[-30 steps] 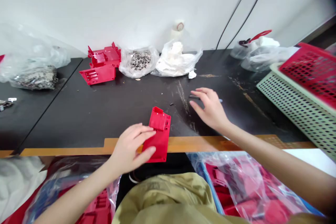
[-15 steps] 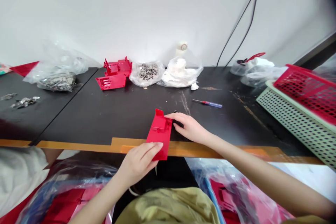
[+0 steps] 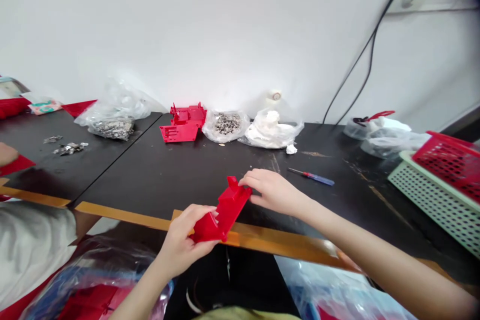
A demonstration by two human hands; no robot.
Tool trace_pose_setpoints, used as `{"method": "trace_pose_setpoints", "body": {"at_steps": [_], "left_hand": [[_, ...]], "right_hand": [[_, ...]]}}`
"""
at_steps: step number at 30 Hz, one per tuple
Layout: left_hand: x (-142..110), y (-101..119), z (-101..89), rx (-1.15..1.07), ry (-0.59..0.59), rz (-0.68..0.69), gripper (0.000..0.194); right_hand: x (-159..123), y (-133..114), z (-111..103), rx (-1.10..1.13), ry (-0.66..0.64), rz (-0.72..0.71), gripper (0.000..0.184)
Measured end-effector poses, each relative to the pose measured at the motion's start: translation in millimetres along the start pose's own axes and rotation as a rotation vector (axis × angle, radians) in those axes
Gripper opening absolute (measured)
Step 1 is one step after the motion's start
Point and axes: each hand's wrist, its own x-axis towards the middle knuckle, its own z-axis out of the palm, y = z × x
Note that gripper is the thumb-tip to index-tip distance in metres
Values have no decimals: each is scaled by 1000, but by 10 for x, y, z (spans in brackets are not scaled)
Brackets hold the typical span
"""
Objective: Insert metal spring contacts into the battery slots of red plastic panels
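A red plastic panel is held tilted over the taped front edge of the black table, between my two hands. My left hand grips its lower left end, thumb underneath and fingers over the top. At the far right corner, the fingers of my right hand are closed around the panel. A screwdriver with a blue and red handle lies to the right of that hand. Farther back are more red plastic parts, a bag of small metal pieces and a bag of white material.
A green basket with a red basket stands at the right. On the left are a bag of metal clips and loose clips. Another person's hand is at the far left. Plastic-lined bins sit below the table.
The red panel has been tilted from lying nearly flat, now leaning to the right. My right hand has closed on its far corner. The camera view has shifted, and another person's hand has appeared at left.
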Motion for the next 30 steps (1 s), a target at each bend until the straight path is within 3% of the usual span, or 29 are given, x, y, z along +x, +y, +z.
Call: {"method": "trace_pose_setpoints", "body": {"at_steps": [6,11,15,21,30], "left_hand": [[41,-31,-228,-146,11,-130,43],[60,-224,-337,-438,158,-367,41],[50,-466,-350,-617,350,-438,45],[72,-601,-335,-907,544,-594,53],[108,-631,-358,-1049,627,-700,56]], "right_hand": [[198,17,5,152,2,-25,30],[397,29,71,344,12,-32,15],[559,1,180,508,43,52,10],[732,-54,334,751,120,242,26],[864,-65,377,995,4,443,42]]}}
